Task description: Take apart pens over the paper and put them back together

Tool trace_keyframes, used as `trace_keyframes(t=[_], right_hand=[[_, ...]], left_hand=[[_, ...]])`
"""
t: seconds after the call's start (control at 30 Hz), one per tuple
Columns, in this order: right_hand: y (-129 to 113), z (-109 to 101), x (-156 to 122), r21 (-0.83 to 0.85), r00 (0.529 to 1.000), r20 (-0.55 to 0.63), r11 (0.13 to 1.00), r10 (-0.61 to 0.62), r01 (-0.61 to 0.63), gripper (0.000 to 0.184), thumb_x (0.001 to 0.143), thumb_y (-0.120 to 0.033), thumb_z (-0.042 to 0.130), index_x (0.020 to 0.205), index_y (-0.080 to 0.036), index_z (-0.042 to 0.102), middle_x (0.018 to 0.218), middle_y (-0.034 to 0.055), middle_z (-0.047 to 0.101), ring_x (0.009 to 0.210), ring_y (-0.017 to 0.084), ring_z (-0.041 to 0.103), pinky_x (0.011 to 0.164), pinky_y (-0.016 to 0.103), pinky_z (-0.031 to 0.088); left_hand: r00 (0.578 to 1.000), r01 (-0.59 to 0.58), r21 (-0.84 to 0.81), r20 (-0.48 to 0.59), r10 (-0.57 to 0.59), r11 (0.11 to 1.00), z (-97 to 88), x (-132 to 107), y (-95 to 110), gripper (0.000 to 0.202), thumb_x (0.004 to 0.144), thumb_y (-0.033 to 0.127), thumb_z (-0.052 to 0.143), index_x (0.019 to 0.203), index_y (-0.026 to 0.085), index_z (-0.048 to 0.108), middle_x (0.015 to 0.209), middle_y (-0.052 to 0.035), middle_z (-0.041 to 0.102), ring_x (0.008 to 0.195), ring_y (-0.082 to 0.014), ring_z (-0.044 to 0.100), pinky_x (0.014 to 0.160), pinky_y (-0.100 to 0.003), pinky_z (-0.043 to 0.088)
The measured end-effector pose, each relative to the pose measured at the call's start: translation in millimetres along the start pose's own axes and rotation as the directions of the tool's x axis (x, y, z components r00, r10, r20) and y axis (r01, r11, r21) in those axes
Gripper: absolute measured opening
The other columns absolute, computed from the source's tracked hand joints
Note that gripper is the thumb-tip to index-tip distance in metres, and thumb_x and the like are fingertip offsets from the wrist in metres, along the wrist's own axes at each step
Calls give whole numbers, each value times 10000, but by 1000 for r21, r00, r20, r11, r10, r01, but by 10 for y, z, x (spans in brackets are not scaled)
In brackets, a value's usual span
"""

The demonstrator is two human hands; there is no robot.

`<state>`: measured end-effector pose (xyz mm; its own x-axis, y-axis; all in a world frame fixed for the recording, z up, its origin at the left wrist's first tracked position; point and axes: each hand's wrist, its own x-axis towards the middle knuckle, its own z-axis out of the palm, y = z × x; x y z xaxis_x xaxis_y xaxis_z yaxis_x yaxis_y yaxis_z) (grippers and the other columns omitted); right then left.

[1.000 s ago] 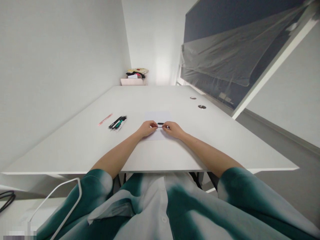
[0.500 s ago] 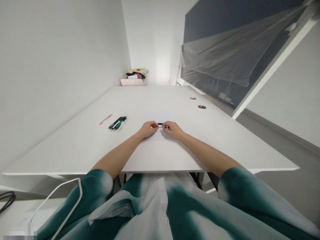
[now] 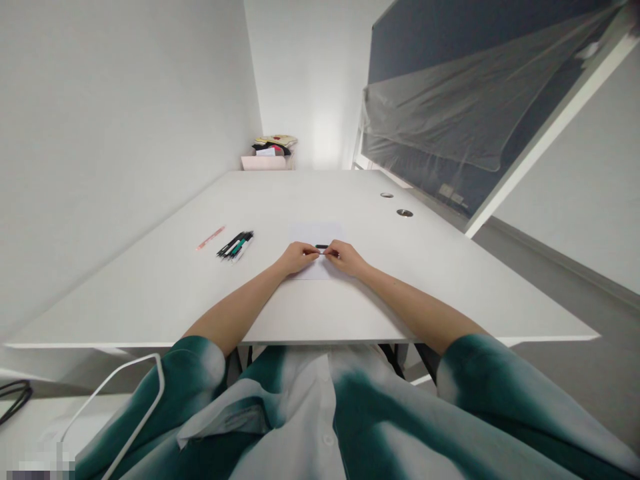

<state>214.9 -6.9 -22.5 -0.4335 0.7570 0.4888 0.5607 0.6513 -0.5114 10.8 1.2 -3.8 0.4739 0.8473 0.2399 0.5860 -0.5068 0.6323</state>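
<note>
My left hand (image 3: pixel 299 257) and my right hand (image 3: pixel 345 257) face each other over a white sheet of paper (image 3: pixel 316 272). The fingers of both are pinched together on a thin dark rod (image 3: pixel 322 253), which looks like a pen refill; only a short stretch of it shows between the fingertips. Just beyond the fingertips, a short black piece (image 3: pixel 321 247), like a pen barrel or cap, lies on the paper. Its right end is partly hidden by my right hand.
Left of my hands, a bunch of pens (image 3: pixel 236 245) lies on the white table (image 3: pixel 320 313), with a pinkish pen-like stick (image 3: pixel 211 238) beside it. A box with piled items (image 3: pixel 269 161) stands at the far end. Two round grommets (image 3: pixel 405 213) are on the right.
My fingertips have come closer together, mostly by my left hand shifting right, so less of the thin rod shows between them. The pens have not moved.
</note>
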Motion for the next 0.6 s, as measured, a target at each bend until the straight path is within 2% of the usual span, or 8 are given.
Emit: trace_keyframes(t=[0.2, 0.4, 0.5, 0.6], right_hand=[[-35, 4, -10, 1, 1000, 19, 1000, 2, -2, 131, 798, -110, 558, 805, -174, 672, 775, 23, 613, 700, 139, 550, 681, 256, 430], [-47, -23, 4, -12, 1000, 27, 1000, -7, 7, 121, 822, -163, 590, 881, -169, 695, 851, 45, 672, 744, 146, 589, 710, 261, 447], [18, -70, 32, -60, 999, -26, 998, 30, -32, 131, 850, -204, 583, 889, -172, 704, 878, 56, 692, 797, 164, 609, 755, 277, 460], [133, -119, 55, -149, 987, -113, 980, 113, -129, 182, 866, -183, 539, 908, -169, 716, 916, 76, 705, 861, 189, 617, 826, 311, 469]], left_hand=[[999, -25, 0, 21, 25, 1000, -3, -9, 14, 305, 807, 325, 570, 941, 147, 779, 907, -55, 762, 835, -192, 654, 819, -293, 478], [1000, -13, -42, 0, 13, 999, -43, 6, -60, 304, 782, 335, 583, 895, 132, 779, 843, -54, 745, 786, -185, 627, 786, -294, 462], [1000, 5, -81, -8, -6, 997, -111, 6, -143, 319, 775, 358, 584, 882, 126, 774, 812, -54, 733, 763, -183, 609, 762, -300, 453], [999, 39, -115, -16, -41, 993, -188, 5, -246, 327, 762, 378, 599, 869, 119, 768, 785, -60, 721, 732, -180, 591, 734, -306, 445]])
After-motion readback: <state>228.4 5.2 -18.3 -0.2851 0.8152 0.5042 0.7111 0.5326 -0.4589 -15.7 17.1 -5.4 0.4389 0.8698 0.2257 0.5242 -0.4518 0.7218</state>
